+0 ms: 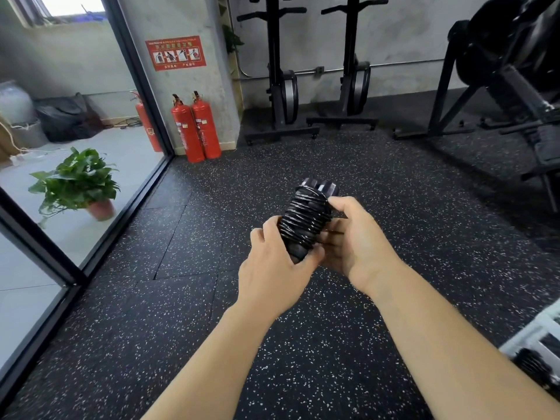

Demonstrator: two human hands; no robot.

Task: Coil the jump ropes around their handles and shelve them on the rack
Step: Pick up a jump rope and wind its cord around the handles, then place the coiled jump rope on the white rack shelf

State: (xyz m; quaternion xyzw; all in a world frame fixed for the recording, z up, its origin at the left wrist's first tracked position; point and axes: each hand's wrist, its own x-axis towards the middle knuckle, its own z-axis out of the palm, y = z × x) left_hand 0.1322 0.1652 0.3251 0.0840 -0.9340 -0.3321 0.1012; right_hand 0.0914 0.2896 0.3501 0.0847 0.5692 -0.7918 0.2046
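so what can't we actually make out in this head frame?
Head view: free end of the jump rope, lost among the coils or under the right hand.
Head view: bottom of the handles, covered by the left hand.
Head view: white frame, cut off by the right edge; dark things on it blurred.
Head view: red sign, text too small.

Left grip [274,268] wraps lower end of jump rope bundle [304,222], thumb across front. Right grip [354,237] pinches upper coils with thumb, fingers behind. Black cord wound tight round 2 handles [321,187] held side by side, tilted away, tops poking out. Below: black speckled floor [303,344]. 2 red fire extinguishers [197,128] stand touching by pillar [194,22]. Potted plant [75,183] behind glass partition [91,237]. White frame [542,331] at lower right edge.
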